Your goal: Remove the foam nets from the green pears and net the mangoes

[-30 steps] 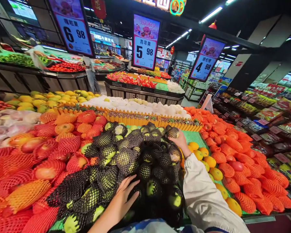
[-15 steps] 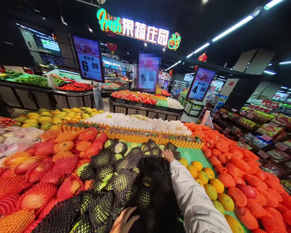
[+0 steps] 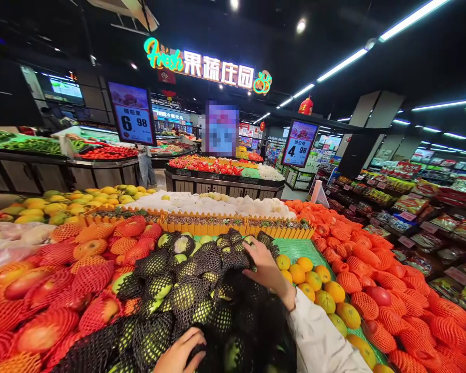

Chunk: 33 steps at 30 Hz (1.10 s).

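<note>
The right hand (image 3: pixel 264 269) is lying on the far end of the pile of green fruits (image 3: pixel 182 298) in black nets, fingers (image 3: pixel 256 251) spreading apart, just beside the oranges (image 3: pixel 314 280). The left hand (image 3: pixel 178 355) is touching the near end with bent fingers, but I cannot tell if it is gripping one.

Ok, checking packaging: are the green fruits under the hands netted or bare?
Netted: black mesh covers the green fruits under the left hand and right hand.

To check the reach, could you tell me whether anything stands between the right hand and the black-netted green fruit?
Nothing visible does: the right hand lies directly on the black-netted green fruit at the pile's far end.
</note>
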Tool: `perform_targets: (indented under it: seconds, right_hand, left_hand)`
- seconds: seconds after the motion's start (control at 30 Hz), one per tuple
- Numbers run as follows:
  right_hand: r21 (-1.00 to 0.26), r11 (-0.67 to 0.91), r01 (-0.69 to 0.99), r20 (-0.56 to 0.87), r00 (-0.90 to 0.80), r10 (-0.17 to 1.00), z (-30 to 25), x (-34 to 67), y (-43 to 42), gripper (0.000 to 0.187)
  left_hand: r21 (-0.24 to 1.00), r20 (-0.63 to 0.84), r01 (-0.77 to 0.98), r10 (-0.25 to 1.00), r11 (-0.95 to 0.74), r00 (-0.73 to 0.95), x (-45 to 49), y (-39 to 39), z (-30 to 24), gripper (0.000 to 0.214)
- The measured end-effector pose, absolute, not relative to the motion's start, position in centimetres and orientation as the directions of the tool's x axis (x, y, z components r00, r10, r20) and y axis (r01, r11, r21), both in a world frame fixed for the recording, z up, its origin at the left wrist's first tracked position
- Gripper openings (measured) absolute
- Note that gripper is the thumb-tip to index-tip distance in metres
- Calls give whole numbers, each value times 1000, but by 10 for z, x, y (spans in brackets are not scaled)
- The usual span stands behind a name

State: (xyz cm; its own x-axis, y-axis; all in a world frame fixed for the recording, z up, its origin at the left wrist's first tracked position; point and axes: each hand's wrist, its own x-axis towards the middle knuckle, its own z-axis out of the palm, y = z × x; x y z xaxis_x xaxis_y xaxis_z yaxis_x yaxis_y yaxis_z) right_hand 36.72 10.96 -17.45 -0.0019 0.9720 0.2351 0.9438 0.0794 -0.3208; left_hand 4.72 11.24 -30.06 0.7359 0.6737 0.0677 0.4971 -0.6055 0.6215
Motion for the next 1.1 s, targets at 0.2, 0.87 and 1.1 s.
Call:
perform_targets:
  seconds: [0.2,0.87,1.1]
  right_hand:
    - [-520,368,771,66,-393,917,-207,308,44,61]
    - [-258,121,958,348,-25,937,-159,279,148,35]
    - [-368,-294,882,169,374,912,-202,235,197,57]
  left_hand:
    - [525,-84,607,673,-597,735,57,89,-276,39]
    - [627,229,633,885,-453,406,-103,74,-301,41]
    - [587,294,612,844,-529,448,-135,112,-270,39]
